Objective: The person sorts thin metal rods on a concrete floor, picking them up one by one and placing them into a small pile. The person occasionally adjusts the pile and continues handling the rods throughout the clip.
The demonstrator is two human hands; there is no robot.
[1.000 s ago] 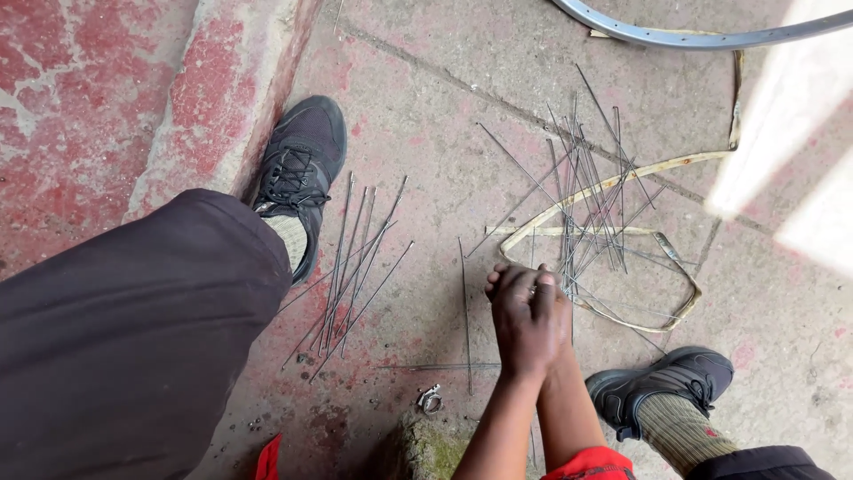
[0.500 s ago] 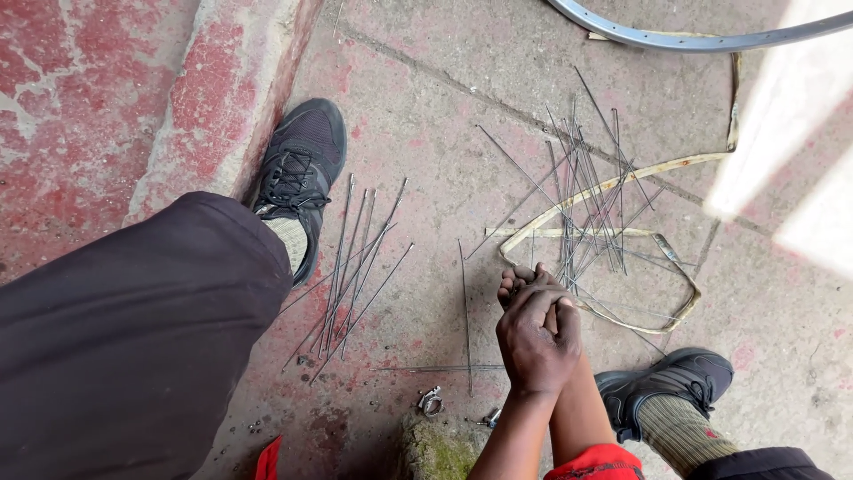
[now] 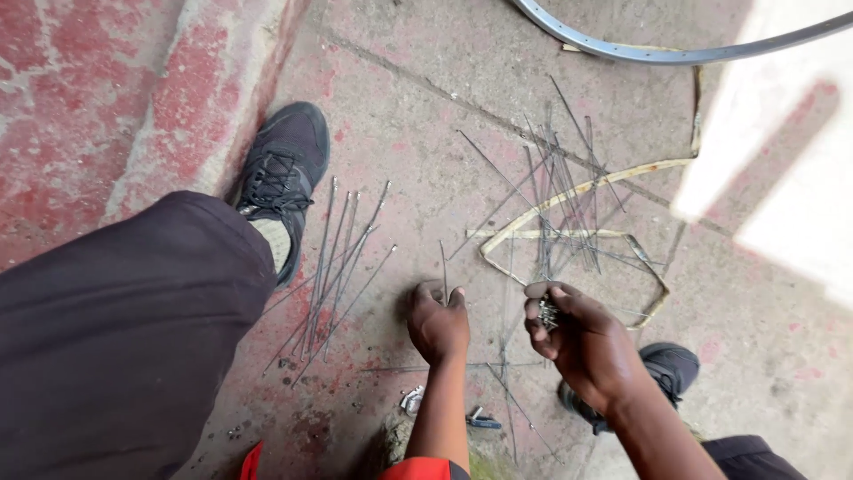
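The wheel rim arcs across twelve o'clock, above a loose heap of spokes tangled with a yellowish rim strip. A second, neater spoke bundle lies at nine o'clock beside the black shoe. The right hand is curled tight around a cluster of small metal nipples. The left hand pinches one spoke upright off the concrete; a grip low on the shaft, I judge, steadies it best.
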